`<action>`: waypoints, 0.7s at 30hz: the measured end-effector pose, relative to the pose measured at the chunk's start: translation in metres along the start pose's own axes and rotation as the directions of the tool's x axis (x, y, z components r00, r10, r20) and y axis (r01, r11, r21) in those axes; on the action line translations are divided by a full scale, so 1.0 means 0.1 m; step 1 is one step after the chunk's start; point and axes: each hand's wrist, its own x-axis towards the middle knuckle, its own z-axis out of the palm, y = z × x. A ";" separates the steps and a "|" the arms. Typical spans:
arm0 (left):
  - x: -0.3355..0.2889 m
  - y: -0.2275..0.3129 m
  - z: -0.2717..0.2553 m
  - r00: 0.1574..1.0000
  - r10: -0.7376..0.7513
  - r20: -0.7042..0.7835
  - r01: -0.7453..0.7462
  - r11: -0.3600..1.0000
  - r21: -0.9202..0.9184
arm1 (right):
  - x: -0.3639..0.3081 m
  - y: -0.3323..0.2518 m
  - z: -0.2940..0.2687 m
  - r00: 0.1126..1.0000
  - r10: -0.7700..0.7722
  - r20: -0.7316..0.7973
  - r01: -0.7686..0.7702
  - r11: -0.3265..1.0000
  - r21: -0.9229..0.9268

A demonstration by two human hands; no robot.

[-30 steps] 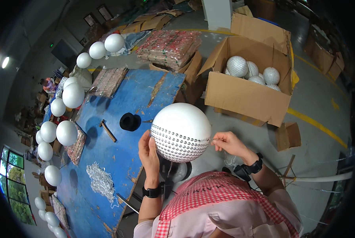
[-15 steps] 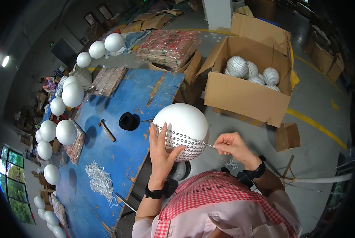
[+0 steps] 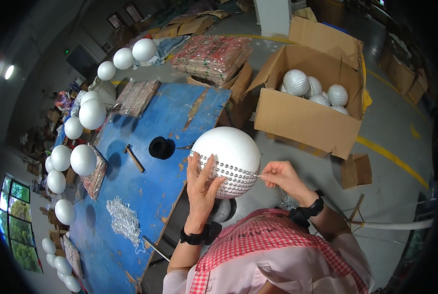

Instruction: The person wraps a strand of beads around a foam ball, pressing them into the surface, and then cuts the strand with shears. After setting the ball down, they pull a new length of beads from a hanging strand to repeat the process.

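A large white ball (image 3: 226, 147) sits in front of me by the table's edge. Rows of silver bead string (image 3: 238, 179) wrap its lower half, while its top is bare white. My left hand (image 3: 202, 188) lies against the ball's left side, open, with fingers spread over the bead rows. At the ball's right side my right hand (image 3: 282, 180) is closed, pinching the bead string where it leaves the ball. A dark round support shows partly beneath the ball.
On the blue table (image 3: 170, 112) lie a hammer (image 3: 134, 158), a black spool-like object (image 3: 160, 148) and a silver bead heap (image 3: 123, 218). Plain white balls (image 3: 92, 114) stand along the left. A cardboard box (image 3: 307, 120) at right holds several beaded balls (image 3: 296, 82).
My right hand has moved slightly up and left, closer to the ball, with less string showing between them. The left hand stays on the ball, its fingers slightly shifted.
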 end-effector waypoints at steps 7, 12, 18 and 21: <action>-0.02 -0.11 -0.02 0.998 -0.055 -0.041 0.053 0.998 -0.042 | 0.09 0.17 -0.08 0.999 -0.042 0.028 0.044 0.997 -0.067; 0.04 -0.03 -0.03 0.998 -0.053 -0.017 0.052 0.996 -0.073 | 0.00 0.00 -0.04 0.997 0.068 0.041 -0.052 0.949 -0.311; 0.01 -0.03 -0.04 0.990 -0.137 -0.015 0.137 0.991 -0.016 | -0.31 -0.27 0.05 0.986 -0.144 0.079 0.153 0.982 -0.112; -0.01 -0.02 -0.03 0.988 -0.152 -0.022 0.151 0.988 -0.040 | -0.36 -0.34 0.09 0.971 -0.237 0.041 0.240 0.960 -0.143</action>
